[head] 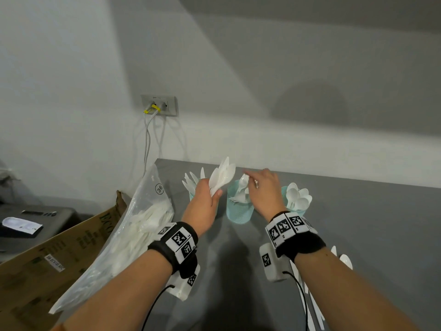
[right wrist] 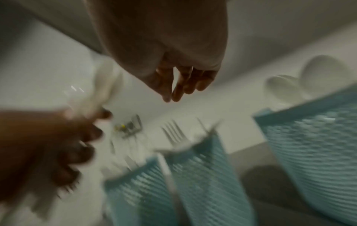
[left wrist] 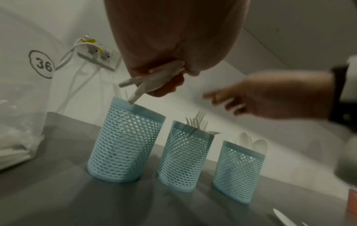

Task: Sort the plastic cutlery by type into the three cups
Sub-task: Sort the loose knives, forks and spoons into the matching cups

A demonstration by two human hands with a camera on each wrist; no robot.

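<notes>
Sorting well underway: left cup (left wrist: 125,142) holds knives, middle cup (left wrist: 186,156) forks, right cup (left wrist: 238,171) spoons. Your left hand (head: 202,201) grips spoon bundle (head: 222,175) near left cup. Your right hand (head: 265,189) over middle cup, fingers (right wrist: 174,87) loose, apparently empty. Left: bundle, strays (head: 343,259) on counter (head: 370,223), bag (head: 133,232).

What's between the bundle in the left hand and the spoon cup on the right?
The left hand grips a bundle of spoons near the leftmost cup. Toward the spoon cup stand the middle cup of forks and the right hand, hovering above that cup. Lifted over, nothing else visible blocks it.
</notes>
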